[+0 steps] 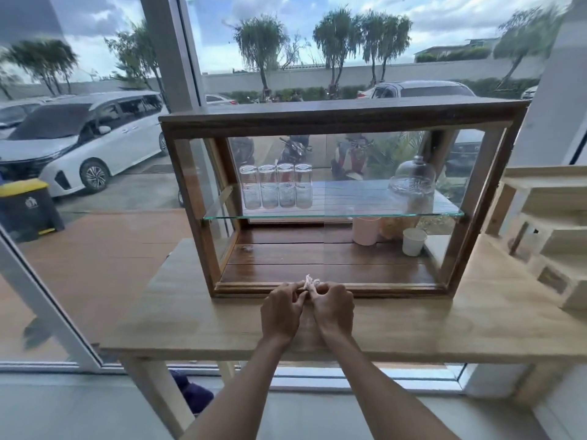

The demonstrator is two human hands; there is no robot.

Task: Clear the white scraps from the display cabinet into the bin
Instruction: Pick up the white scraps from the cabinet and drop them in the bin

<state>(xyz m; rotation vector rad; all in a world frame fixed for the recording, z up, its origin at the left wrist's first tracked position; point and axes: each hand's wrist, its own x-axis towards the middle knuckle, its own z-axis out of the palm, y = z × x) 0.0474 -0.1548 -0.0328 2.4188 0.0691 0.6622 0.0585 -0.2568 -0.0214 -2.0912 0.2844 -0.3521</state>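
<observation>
A wooden display cabinet point(336, 114) with glass sides stands on a light wooden table point(190, 319). At the cabinet's front sill, my left hand point(281, 312) and my right hand point(333, 309) meet, fingers pinched together on a small bunch of white scraps point(309, 282). Another small white scrap point(247, 248) lies on the cabinet's dark wooden floor at the back left. A black bin with a yellow lid point(27, 206) stands outside, beyond the window at the left.
On the glass shelf point(333, 214) stand several upturned glasses point(276, 185) and a glass dome point(413, 182). Below are a pink cup point(365, 231) and a white cup point(413, 241). A pale wooden rack point(549, 236) stands at the right.
</observation>
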